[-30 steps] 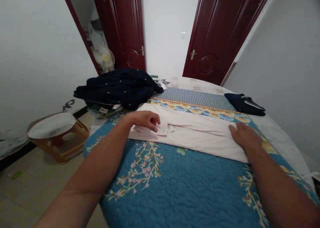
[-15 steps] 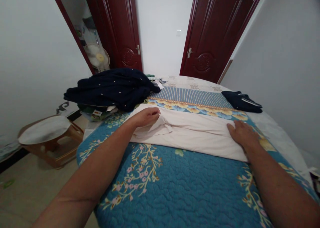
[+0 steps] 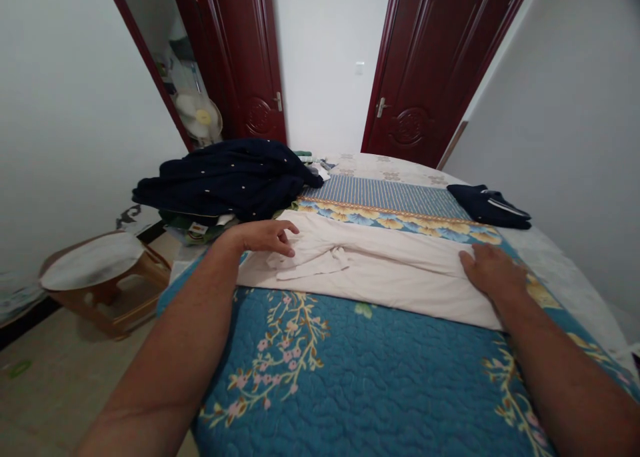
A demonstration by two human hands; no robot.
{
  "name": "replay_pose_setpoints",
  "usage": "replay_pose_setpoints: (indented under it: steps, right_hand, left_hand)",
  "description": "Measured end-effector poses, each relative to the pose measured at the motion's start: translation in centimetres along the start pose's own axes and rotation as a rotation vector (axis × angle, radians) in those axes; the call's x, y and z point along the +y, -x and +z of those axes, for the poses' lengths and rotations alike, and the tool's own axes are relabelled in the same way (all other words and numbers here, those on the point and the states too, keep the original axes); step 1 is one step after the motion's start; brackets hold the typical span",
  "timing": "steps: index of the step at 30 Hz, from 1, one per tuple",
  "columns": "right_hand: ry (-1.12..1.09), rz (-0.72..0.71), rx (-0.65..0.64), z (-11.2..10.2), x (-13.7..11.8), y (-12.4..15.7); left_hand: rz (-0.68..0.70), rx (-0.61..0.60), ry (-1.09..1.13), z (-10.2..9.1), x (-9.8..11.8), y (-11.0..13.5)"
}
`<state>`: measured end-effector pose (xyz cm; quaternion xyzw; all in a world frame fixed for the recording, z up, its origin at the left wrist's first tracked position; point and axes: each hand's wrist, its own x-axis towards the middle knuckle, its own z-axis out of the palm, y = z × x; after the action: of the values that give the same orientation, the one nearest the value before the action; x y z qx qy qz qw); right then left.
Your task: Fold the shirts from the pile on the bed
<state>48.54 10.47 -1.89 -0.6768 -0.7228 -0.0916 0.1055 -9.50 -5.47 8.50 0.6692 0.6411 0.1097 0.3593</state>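
A cream-white garment [image 3: 390,270], folded into a long strip, lies crosswise on the blue quilted cover [image 3: 380,377]. Near its left end a loose flap bunches up, with small wrinkles around it. My left hand [image 3: 267,237] is over that left end, thumb and fingers apart, with nothing between them. At the opposite end my right hand [image 3: 493,270] rests on the cloth, thumb spread from the fingers; part of the fingers is hidden behind the hand.
A dark navy dotted garment [image 3: 225,177] is heaped on other clothes at the back left. A folded navy garment with white stripes [image 3: 493,207] lies at the far right. A brown stool with a pale seat [image 3: 95,260] stands left of the table, and a fan [image 3: 200,118] in the doorway.
My left hand has let go of the loose flap and moved left with its fingers spreading; the flap has dropped onto the strip. My right hand stays at the right end.
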Motion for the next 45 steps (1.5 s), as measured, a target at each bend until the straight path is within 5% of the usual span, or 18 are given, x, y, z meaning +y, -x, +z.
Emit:
replay_pose_setpoints:
  steps: [3,6,13,17,20,26,29,32,38,45]
  right_hand:
    - [-0.079,-0.103,0.162,-1.6,-2.0,0.7]
    - [-0.253,-0.29,0.188,-3.3,-5.8,1.4]
    - [-0.599,-0.7,-0.003,-6.2,-20.9,2.7]
    - [-0.659,-0.708,-0.117,-6.4,-29.3,3.2]
    - [-0.669,-0.663,-0.221,-6.1,-32.8,3.5]
    - [-0.826,-0.68,-0.288,-5.3,-33.2,3.6]
    - [-0.866,-0.662,-0.22,-4.8,-32.8,3.2]
    - [-0.854,-0.619,-0.318,-4.2,-32.9,2.9]
    - [-1.036,-0.502,-0.237,-3.4,-32.2,2.6]
    - [-1.23,-0.184,-0.176,-1.8,-30.3,2.6]
  left_hand:
    - [0.005,-0.034,-0.03,0.4,-0.4,-0.5]
    - [-0.049,0.014,-0.073,0.4,-0.8,-0.5]
    - [-0.069,-0.004,-0.231,0.5,0.4,0.4]
    - [-0.079,-0.068,-0.233,1.2,0.6,-0.2]
    - [0.037,-0.085,-0.152,0.9,0.3,0.0]
    - [0.287,0.08,0.028,-0.3,-0.5,0.8]
    - [0.361,0.144,0.201,0.0,-0.9,0.2]
    - [0.393,0.21,0.325,0.8,-1.3,-0.7]
    - [0.308,0.433,0.548,2.3,-2.0,-2.6]
    - [0.146,0.45,0.455,3.3,-3.4,-4.0]
